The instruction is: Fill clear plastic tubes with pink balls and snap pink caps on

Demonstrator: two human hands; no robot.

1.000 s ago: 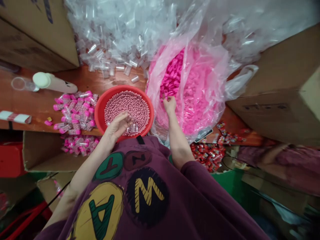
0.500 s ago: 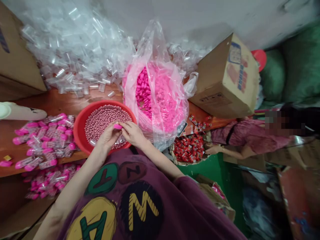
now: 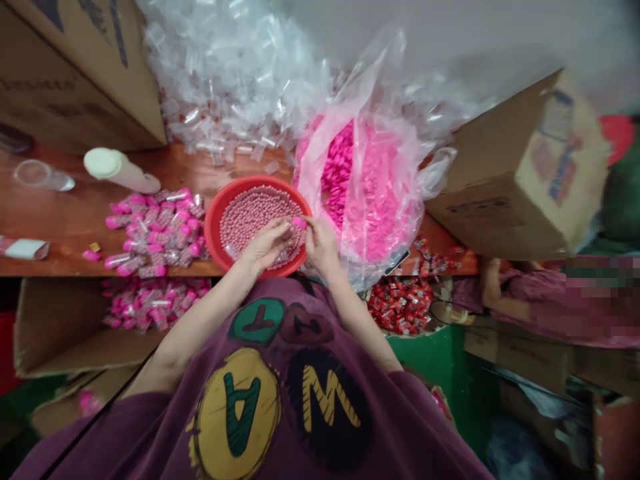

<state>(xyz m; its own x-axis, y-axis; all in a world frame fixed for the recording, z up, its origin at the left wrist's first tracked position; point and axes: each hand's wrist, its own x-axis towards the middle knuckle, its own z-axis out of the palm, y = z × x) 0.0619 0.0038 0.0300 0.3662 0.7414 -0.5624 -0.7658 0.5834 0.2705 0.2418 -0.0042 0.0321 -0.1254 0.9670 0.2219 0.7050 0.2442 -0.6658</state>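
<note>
At the bowl, the right hand pinches 1 pink cap.

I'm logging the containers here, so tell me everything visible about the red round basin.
The red, round, plastic-looking basin has a plain rim and sloping sides and holds many small, round pink beads. It sits upright at the front edge of the orange-brown table, between a pile of pink-capped clear tubes and a clear plastic bag of pink pieces. The left hand is over it, hiding some beads; whether the hand or bag touches it cannot be told.
</note>
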